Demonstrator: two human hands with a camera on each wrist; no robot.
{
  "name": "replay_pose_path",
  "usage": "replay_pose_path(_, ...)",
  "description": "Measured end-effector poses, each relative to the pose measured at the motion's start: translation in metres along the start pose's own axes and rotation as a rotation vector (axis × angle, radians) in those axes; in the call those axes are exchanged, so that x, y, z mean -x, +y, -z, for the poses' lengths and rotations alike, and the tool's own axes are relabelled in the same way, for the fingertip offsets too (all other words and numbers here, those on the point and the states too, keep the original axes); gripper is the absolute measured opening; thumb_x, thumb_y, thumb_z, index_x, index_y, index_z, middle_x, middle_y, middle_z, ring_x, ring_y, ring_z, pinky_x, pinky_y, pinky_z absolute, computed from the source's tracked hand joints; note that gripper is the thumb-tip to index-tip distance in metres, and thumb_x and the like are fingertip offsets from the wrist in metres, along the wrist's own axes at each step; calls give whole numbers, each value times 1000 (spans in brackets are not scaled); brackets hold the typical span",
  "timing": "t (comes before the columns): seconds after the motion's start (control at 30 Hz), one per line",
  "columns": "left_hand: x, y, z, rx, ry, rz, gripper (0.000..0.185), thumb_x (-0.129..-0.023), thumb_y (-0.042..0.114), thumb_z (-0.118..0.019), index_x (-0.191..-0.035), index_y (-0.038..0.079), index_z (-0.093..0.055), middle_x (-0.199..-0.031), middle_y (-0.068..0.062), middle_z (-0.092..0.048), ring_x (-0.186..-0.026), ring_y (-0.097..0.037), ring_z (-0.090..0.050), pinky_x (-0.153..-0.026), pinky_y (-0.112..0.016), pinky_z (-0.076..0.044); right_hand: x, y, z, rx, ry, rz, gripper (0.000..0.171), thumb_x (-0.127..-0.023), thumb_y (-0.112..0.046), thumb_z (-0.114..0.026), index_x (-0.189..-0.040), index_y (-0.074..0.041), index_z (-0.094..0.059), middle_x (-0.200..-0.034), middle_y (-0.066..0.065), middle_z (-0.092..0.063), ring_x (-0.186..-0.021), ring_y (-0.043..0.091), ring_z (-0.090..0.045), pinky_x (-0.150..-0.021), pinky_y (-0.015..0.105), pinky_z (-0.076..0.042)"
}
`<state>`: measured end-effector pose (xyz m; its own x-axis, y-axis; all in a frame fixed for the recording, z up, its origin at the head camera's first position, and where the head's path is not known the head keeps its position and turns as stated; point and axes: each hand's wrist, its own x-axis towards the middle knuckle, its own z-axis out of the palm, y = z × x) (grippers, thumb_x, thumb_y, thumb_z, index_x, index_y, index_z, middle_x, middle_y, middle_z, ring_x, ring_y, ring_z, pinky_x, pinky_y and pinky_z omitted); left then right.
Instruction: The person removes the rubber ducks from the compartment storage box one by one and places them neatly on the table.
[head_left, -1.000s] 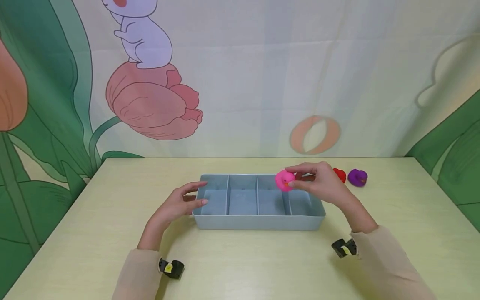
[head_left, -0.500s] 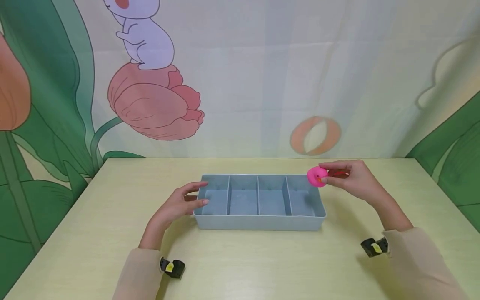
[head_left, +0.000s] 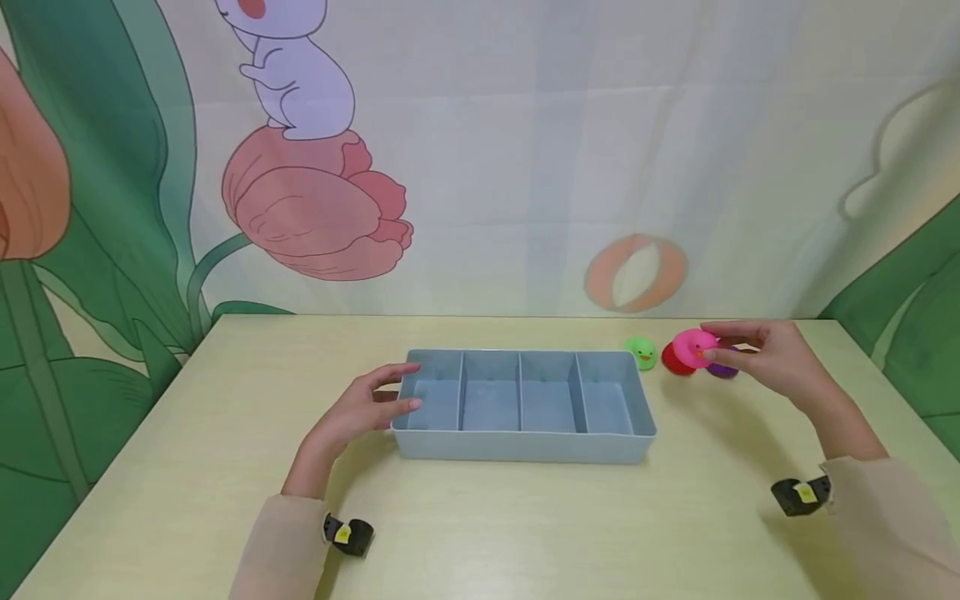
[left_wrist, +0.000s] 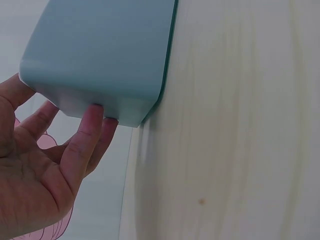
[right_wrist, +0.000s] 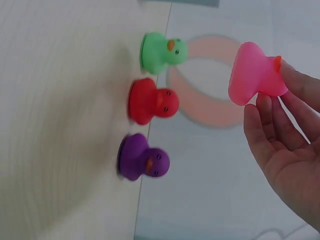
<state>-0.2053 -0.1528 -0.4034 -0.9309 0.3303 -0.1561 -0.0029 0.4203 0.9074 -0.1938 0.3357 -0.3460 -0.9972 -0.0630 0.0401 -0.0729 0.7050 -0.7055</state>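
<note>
A pink rubber duck [head_left: 692, 347] is pinched between the thumb and fingers of my right hand [head_left: 772, 358], held up above the table. In the right wrist view the duck [right_wrist: 255, 75] hangs well apart from a green duck [right_wrist: 159, 52], a red duck [right_wrist: 150, 101] and a purple duck [right_wrist: 141, 157], which stand in a row. My left hand [head_left: 363, 404] grips the left end of a blue-grey divided tray [head_left: 525, 446], fingertips over its rim. In the left wrist view other fingers [left_wrist: 82, 140] press on the tray's outer end wall.
The tray's compartments [head_left: 491, 404] lie in one row, parted by thin dividers, and hold nothing. The pale wooden table [head_left: 510, 525] ends at a printed cloth backdrop [head_left: 480, 167]. A small black camera [head_left: 801, 495] sits at the right wrist.
My right hand has carried the pink duck from above the tray rightward, over the red and purple ducks. The green duck has come into sight. My left hand stays at the tray.
</note>
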Motion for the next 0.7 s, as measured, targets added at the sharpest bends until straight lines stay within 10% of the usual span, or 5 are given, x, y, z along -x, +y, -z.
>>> replay_pose_path(0.13, -1, -1, -1, 2, 2, -3, 59, -83, 27, -67, -136, 14, -42, -142, -15, -33, -125, -39, -36, -84, -46, -46, -1, 16, 11, 57, 20, -7, 56, -83, -35, -65, -126, 1, -52, -117, 22, -56, -83, -11, -47, -69, 15, -44)
replay_pose_path(0.37, 0, -1, -1, 4, 6, -6, 59, -83, 27, -67, -136, 13, -42, -141, -15, -33, -125, -38, -37, -83, -45, -47, -1, 44, 30, 65, 41, 2, 57, -82, -34, -67, -124, 2, -53, -88, -33, -50, -81, -15, -47, -65, 12, -44)
replay_pose_path(0.7, -1, -3, 0, 0, 8, -2, 60, -82, 28, -68, -135, 14, -43, -141, -13, -34, -125, -36, -38, -81, -41, -47, -2, 76, 42, 95, 82, -13, 56, -82, -31, -67, -123, 4, -52, -86, -39, -46, -76, -20, -45, -63, 11, -40)
